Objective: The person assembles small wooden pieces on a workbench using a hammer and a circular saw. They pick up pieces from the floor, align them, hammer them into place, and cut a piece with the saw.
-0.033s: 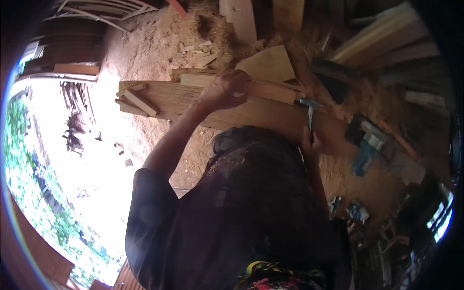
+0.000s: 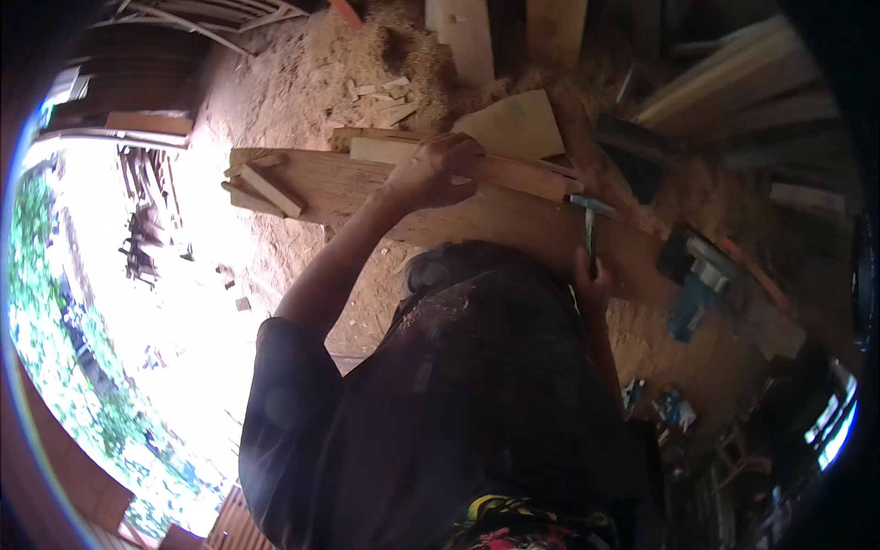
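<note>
Hammer (image 2: 590, 229) and right hand (image 2: 594, 275) meet near the far edge of the person's dark clothing (image 2: 477, 357), the fingers curled closed around the lower handle, so that the very end of the grip is hard to make out. The hammer's head points away from the body, just beside the near end of a wooden strip (image 2: 530, 176), though whether the two touch cannot be told. The left hand (image 2: 438, 167) is bent over that strip, its fingers partly curled; the knuckles hide the fingertips, so I cannot tell whether it grips the wood or merely presses on it. Beneath lies a broad plank (image 2: 344, 192), its middle edge covered by the clothing. A teal power tool (image 2: 697, 298) (blurred, and in shadow) stands on the right, its exact kind unclear. Behind the strip, a pale board (image 2: 515, 124) is partly covered by the left hand's side, and glare washes out the ground at left.
</note>
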Demonstrator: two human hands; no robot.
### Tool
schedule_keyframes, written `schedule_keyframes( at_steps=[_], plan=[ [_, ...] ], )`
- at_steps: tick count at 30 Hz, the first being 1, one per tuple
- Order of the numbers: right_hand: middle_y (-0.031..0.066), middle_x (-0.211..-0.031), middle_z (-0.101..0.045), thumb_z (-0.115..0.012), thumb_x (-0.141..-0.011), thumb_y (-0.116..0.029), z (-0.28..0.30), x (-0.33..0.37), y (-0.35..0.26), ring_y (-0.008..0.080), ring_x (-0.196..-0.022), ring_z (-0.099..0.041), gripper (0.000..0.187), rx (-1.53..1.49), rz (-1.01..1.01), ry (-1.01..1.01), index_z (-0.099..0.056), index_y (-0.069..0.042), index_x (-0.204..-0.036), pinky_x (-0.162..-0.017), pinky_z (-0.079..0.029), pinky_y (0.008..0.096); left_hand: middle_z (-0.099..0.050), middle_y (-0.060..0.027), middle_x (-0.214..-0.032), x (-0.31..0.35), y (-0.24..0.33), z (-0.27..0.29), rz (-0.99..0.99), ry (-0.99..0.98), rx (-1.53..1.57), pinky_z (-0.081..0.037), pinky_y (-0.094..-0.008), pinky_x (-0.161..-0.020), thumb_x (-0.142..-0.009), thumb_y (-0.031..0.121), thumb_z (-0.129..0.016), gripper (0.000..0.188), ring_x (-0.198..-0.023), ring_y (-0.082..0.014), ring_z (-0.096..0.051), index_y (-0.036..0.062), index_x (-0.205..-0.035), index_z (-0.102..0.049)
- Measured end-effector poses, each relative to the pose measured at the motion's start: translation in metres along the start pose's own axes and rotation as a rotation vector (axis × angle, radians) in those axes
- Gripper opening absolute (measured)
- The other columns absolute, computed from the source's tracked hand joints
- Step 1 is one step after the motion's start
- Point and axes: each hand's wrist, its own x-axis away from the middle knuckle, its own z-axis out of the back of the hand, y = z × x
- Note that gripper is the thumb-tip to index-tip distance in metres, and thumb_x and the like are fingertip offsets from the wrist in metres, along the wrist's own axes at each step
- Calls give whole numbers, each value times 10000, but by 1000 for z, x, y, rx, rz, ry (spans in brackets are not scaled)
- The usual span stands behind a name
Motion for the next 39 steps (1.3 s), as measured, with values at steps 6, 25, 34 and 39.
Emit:
schedule_keyframes(
  at_steps=[6, 25, 34, 39],
  plan=[
    [166, -968, -777, -742, -970, -453, 17, 8, -40, 308, -914, -752, 516, 509, 54, -113, -740, 31, -1150, -858, -575, 396, -684, -127, -1102, 2, -23, -22, -51, 85, -101, -559, -464, -930, -709, 220, -802, 487, -1066, -359, -664, 61, -1154, -683],
    [169, -1210, -673, -720, -961, -260, -60, -22, -102, 385, -1124, -659, 350, 539, 626, -284, -687, -78, -1258, -940, -532, 464, -576, -239, -1311, 160, -54, 23, 851, 975, -333, -480, -502, -1018, -834, 292, -847, 596, -1188, -438, -583, 27, -1308, -600],
    [161, -1175, -691, -763, -913, -228, -64, -36, -94, 367, -1103, -667, 349, 477, 583, -288, -679, -72, -1214, -927, -529, 449, -567, -206, -1287, 242, -163, 42, 1011, 1072, -81, -504, -460, -1004, -839, 292, -847, 719, -1162, -333, -603, 5, -1401, -501],
    [161, -1142, -693, -777, -901, -229, -67, -30, -94, 357, -1085, -669, 356, 480, 522, -245, -681, -59, -1198, -949, -520, 442, -714, -121, -1133, 224, -132, 42, 862, 1220, 741, -558, -330, -902, -915, 238, -809, 623, -984, -189, -695, -5, -1421, -541]
  ],
)
